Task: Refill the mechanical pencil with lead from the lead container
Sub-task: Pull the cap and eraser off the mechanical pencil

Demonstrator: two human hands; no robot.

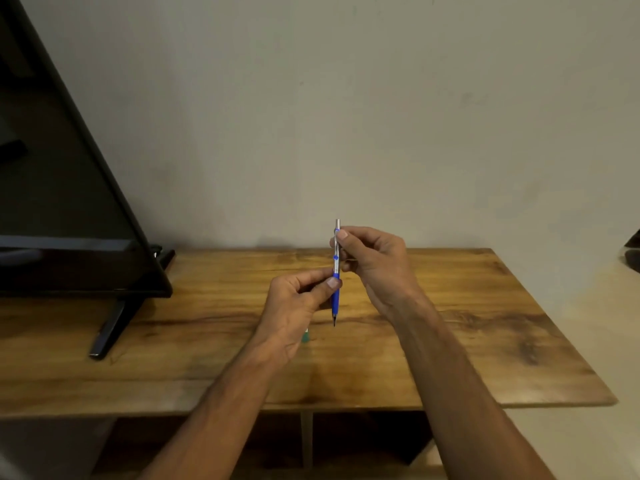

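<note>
Head view: mechanical pencil (336,271) held upright in the air above the wooden surface (450,327), tip down, silver cap end up. Left hand (294,306) fingers (330,282) pinched closed on the blue lower barrel, thumb in front. Right hand (372,258) fingers (341,235) closed on the silver upper part just below the cap end. Pencil tip hangs below the left fingers, clear of the surface. Small green item (305,337), maybe the lead container, lies on the surface just below the left hand, mostly hidden by the wrist; cannot tell more. Dark monitor (69,202) on its stand stands well left of both hands.
</note>
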